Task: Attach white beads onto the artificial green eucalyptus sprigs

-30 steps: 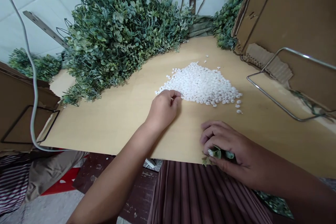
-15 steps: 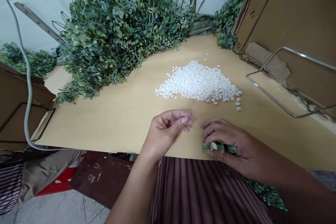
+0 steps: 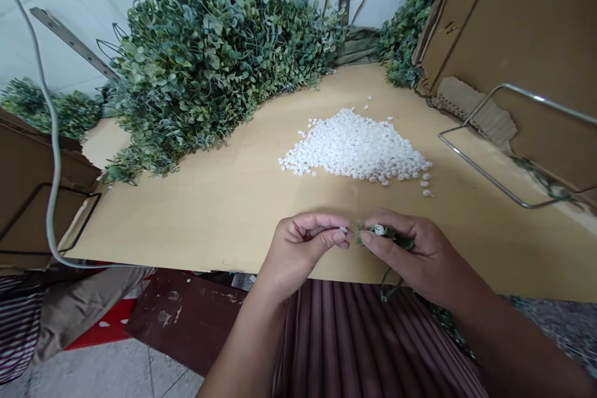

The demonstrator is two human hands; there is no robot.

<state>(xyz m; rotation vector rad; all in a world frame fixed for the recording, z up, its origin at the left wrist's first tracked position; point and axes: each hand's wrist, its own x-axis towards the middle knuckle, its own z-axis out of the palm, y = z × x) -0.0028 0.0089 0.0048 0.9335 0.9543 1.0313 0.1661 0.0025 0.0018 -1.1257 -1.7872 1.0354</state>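
Both hands have met low in the frame. Left hand [image 3: 303,245] pinches a white bead [image 3: 344,229] against the green sprig [image 3: 387,235] gripped by right hand [image 3: 415,255].

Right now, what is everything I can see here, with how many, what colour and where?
Small bud pieces: one heap, too many to count, white, middle of the table.
Leafy sprigs: one big mound, green, far left of the table; more at the far right corner.
Table: one, pale wood colour, under it all.
Cardboard sheets: brown, standing at the right; another at the left.
Wire frame: one, silver, right side of the table.
Cable: one, grey, hanging at the left.
Sprig: one, green with a white bud, in the right hand.
Left hand: fingertips pinched beside the sprig's tip.
Right hand: grip closed on the sprig.
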